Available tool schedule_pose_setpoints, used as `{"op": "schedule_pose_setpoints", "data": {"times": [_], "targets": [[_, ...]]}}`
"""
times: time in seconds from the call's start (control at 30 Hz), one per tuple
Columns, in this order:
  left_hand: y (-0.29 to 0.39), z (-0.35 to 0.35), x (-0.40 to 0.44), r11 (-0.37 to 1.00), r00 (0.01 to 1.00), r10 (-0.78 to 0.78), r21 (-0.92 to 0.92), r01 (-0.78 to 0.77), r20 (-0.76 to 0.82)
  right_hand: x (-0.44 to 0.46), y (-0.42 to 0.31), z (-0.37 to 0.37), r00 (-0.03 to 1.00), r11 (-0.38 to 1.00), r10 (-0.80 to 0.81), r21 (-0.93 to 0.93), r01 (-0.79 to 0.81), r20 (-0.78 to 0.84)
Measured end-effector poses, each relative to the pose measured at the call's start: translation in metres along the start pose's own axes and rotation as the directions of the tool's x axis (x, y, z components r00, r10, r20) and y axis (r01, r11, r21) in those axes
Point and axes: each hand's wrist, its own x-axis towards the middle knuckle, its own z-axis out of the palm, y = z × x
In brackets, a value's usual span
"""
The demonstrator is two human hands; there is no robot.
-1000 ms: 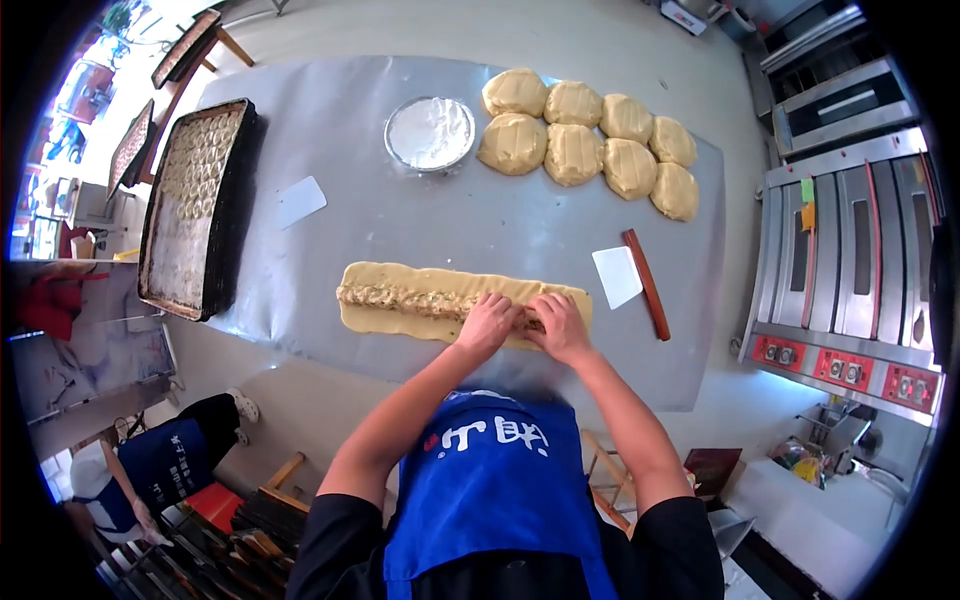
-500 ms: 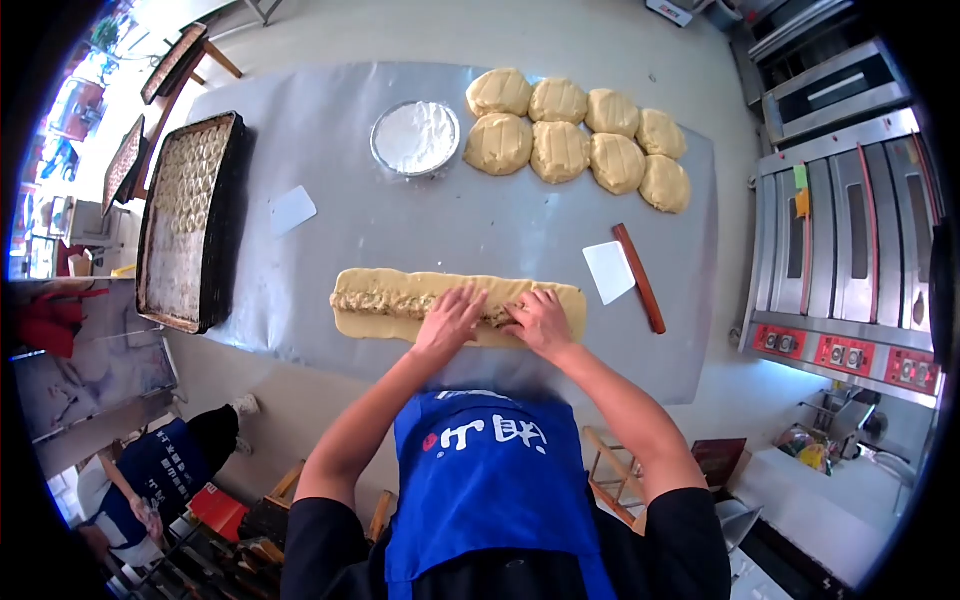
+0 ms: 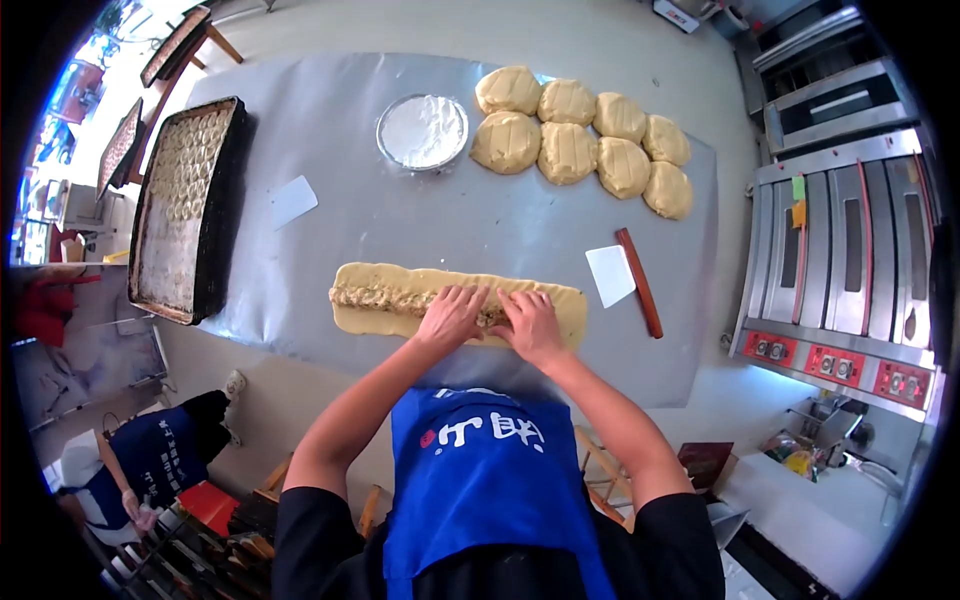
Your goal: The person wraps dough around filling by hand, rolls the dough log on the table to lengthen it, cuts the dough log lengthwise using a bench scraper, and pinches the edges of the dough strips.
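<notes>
A long flat strip of pale dough (image 3: 385, 324) lies crosswise near the front of the table. Along its middle runs a ridge of crumbly, speckled filling (image 3: 385, 298). My left hand (image 3: 455, 314) is over the middle of the ridge, fingers curved across its far side and thumb on the near side. Close beside it, my right hand (image 3: 530, 322) cups the filling towards the right part of the strip, its thumb near the left hand. Both hands are closed about the filling, which is partly hidden beneath them.
Several dough mounds (image 3: 567, 153) sit at the back right, beside a bowl of white flour (image 3: 422, 132). A white scraper (image 3: 610, 276) and a wooden rolling pin (image 3: 640, 285) lie right; another scraper (image 3: 294, 203) lies left. A baking tray (image 3: 170, 265) lines the left edge. A co-worker (image 3: 150, 460) is lower left.
My right hand has shifted slightly left along the filling, nearer my left hand. The left hand stays in nearly the same spot. The view has tilted slightly.
</notes>
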Motion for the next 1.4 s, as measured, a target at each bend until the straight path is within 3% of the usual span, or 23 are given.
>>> {"op": "schedule_pose_setpoints", "data": {"times": [0.03, 0.07, 0.13, 0.27, 0.33, 0.37, 0.43, 0.57, 0.7, 0.77, 0.83, 0.9, 0.93, 0.97, 1.07, 1.1, 1.2, 1.3, 1.37, 1.4], "targets": [[0.000, 0.005, -0.004, 0.999, 0.986, 0.028, -0.013, -0.031, -0.166, -0.002, 0.003, 0.011, 1.000, 1.000, -0.002, -0.001, 0.002, 0.009], [0.000, 0.011, -0.008, 0.999, 0.987, 0.020, -0.023, -0.024, -0.159, -0.006, 0.002, 0.024, 0.999, 0.995, -0.046, -0.092, 0.044, -0.018], [-0.007, 0.032, -0.013, 0.998, 0.999, 0.052, -0.030, -0.052, -0.017, -0.015, 0.001, 0.042, 0.994, 0.969, -0.088, -0.238, 0.069, -0.068], [-0.004, 0.032, -0.008, 1.000, 0.996, 0.012, -0.010, -0.011, 0.083, -0.013, 0.007, 0.042, 0.997, 0.971, -0.046, -0.235, 0.032, -0.057], [0.015, 0.011, 0.002, 0.994, 0.956, -0.110, 0.036, 0.104, 0.272, -0.011, 0.011, 0.017, 0.995, 1.000, 0.020, -0.003, -0.019, 0.096], [0.023, 0.003, 0.003, 0.993, 0.958, -0.114, 0.034, 0.109, 0.263, -0.013, 0.014, 0.007, 0.995, 1.000, 0.012, -0.009, -0.011, 0.098], [0.034, 0.001, 0.000, 0.998, 0.998, 0.031, 0.058, -0.028, -0.055, -0.025, 0.024, -0.005, 0.999, 0.989, -0.046, -0.138, 0.048, 0.015], [0.027, 0.055, 0.001, 0.995, 0.996, 0.086, -0.044, -0.087, -0.029, -0.046, 0.048, 0.011, 0.996, 0.958, -0.081, -0.273, 0.087, 0.031], [0.033, 0.047, 0.006, 0.995, 0.999, 0.041, -0.089, -0.041, 0.004, -0.051, 0.061, 0.025, 0.998, 0.957, -0.056, -0.284, 0.055, 0.005], [0.050, 0.035, 0.015, 1.000, 0.996, 0.012, -0.018, -0.014, -0.091, -0.048, 0.052, 0.005, 0.998, 0.998, 0.045, -0.040, -0.044, 0.037], [0.051, 0.042, 0.018, 0.998, 0.981, -0.025, 0.043, 0.034, -0.191, -0.046, 0.041, -0.013, 0.998, 0.999, 0.044, -0.023, -0.045, -0.047], [0.048, 0.054, 0.021, 0.998, 0.997, 0.050, -0.026, -0.052, -0.065, -0.049, 0.041, -0.016, 0.991, 0.998, 0.059, 0.000, -0.059, -0.120], [0.049, 0.059, 0.020, 0.998, 0.999, 0.032, -0.060, -0.035, -0.044, -0.053, 0.049, -0.017, 0.999, 0.999, 0.019, -0.045, -0.021, -0.041], [0.050, 0.064, 0.019, 0.997, 0.999, 0.035, -0.067, -0.038, -0.038, -0.056, 0.053, -0.018, 0.999, 0.996, -0.016, -0.087, 0.019, 0.041], [0.050, 0.060, 0.020, 0.996, 0.997, 0.051, -0.067, -0.054, -0.056, -0.063, 0.066, 0.004, 1.000, 0.998, -0.007, -0.059, 0.007, 0.008], [0.051, 0.061, 0.023, 0.997, 0.997, 0.054, -0.059, -0.058, -0.058, -0.063, 0.069, 0.010, 1.000, 0.998, -0.010, -0.059, 0.010, -0.001], [0.062, 0.062, 0.029, 0.997, 0.990, -0.020, 0.080, 0.009, 0.138, -0.067, 0.074, 0.008, 1.000, 0.996, 0.018, -0.087, -0.015, 0.025], [0.076, 0.055, 0.029, 0.999, 0.998, -0.054, 0.002, 0.054, 0.035, -0.066, 0.071, -0.014, 0.997, 0.997, 0.072, -0.014, -0.071, 0.016], [0.074, 0.057, 0.030, 0.999, 0.994, -0.044, -0.024, 0.047, 0.101, -0.068, 0.064, -0.027, 0.990, 0.999, -0.055, -0.008, 0.054, -0.128], [0.073, 0.066, 0.030, 1.000, 0.999, -0.001, -0.005, 0.001, 0.044, -0.073, 0.067, -0.024, 0.991, 0.999, -0.044, -0.007, 0.043, -0.123]]}}
